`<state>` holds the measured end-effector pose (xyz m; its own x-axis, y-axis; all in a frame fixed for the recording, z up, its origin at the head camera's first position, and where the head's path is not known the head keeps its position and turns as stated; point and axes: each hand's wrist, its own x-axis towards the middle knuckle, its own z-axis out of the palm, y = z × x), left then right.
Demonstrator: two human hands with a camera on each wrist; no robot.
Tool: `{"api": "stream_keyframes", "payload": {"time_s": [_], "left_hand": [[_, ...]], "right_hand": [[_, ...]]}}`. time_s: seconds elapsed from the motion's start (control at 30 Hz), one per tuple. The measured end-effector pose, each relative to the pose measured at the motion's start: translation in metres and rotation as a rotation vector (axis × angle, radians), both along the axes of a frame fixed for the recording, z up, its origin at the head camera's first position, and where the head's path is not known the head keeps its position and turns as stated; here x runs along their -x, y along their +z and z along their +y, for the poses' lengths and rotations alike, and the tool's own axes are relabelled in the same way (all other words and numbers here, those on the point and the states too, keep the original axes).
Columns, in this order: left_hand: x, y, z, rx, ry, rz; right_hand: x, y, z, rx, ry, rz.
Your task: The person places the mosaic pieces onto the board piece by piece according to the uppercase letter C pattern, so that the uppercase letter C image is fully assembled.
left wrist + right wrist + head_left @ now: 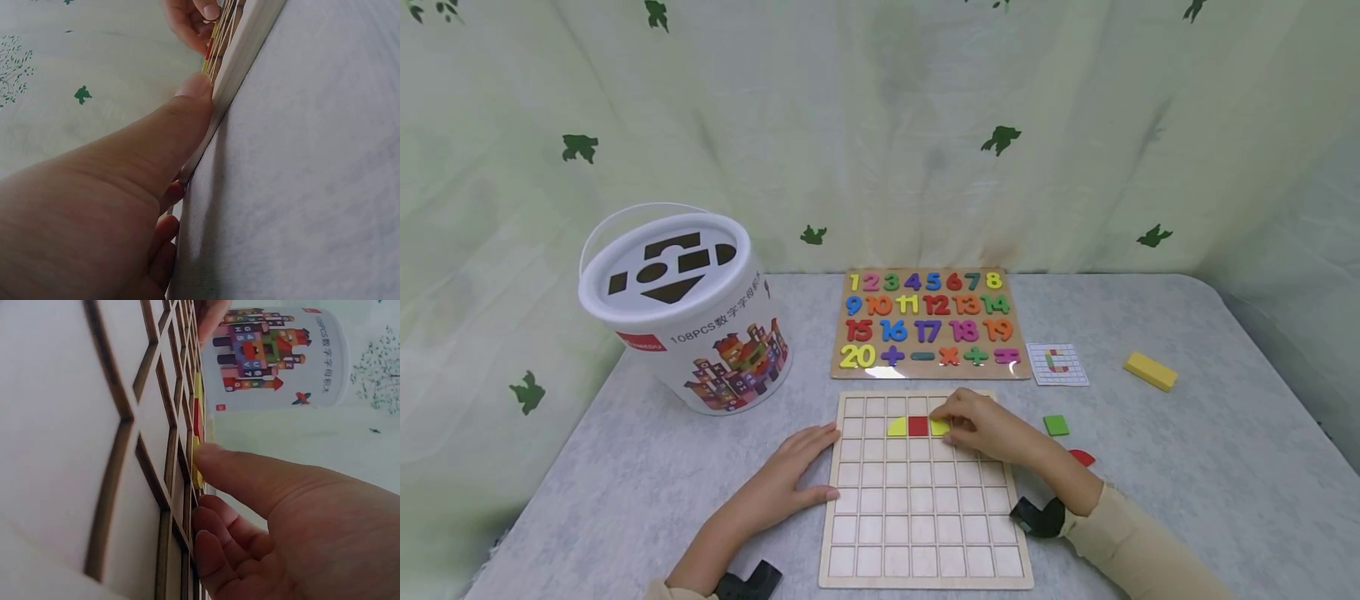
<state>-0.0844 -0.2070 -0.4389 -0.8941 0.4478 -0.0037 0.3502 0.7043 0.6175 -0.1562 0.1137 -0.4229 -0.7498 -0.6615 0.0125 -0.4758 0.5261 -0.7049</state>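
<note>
A wooden grid board [897, 527] lies in front of me. In its second row sit a yellow quarter-circle tile [897, 428] and, beside it, a red square tile [918, 426]. My right hand [988, 429] pinches a second yellow quarter-circle tile [939, 427] at the cell just right of the red one. In the right wrist view the thumb is against this yellow tile [197, 465], with the index finger hidden behind. Along the board's left edge rests my left hand [782, 483], fingers extended and thumb at the rim, as the left wrist view also shows.
Right of the board lie a green square tile [1056, 425], a red tile [1082, 457] partly behind the forearm, and a yellow block [1150, 372]. A small pattern card [1057, 364] lies near the number board [931, 317]. A white lidded bucket [700, 333] stands at the left.
</note>
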Motion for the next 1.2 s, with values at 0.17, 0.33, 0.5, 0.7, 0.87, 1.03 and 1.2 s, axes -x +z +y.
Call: {"api": "stream_keyframes", "payload": {"time_s": [0.17, 0.33, 0.5, 0.7, 0.87, 1.03, 1.2], "left_hand": [[-0.001, 0.001, 0.0, 0.005, 0.001, -0.002], [-0.001, 0.001, 0.0, 0.005, 0.004, -0.007], [-0.001, 0.001, 0.0, 0.007, 0.006, -0.014], [0.0, 0.0, 0.0, 0.009, 0.004, -0.019], [0.0, 0.0, -0.001, 0.013, 0.002, -0.021], [0.001, 0.0, -0.001, 0.016, 0.006, -0.018], [0.0, -0.001, -0.001, 0.017, 0.008, -0.016]], "right_hand": [[-0.004, 0.007, 0.004, 0.002, -0.021, -0.042], [-0.008, 0.02, 0.017, 0.046, -0.081, -0.033], [-0.016, 0.033, 0.038, 0.046, -0.163, -0.01], [-0.023, 0.03, 0.071, 0.017, -0.237, 0.072], [-0.027, 0.015, 0.097, 0.006, -0.283, 0.076], [-0.026, 0.002, 0.112, -0.014, -0.31, 0.04], [-0.023, -0.007, 0.119, -0.051, -0.341, -0.002]]}}
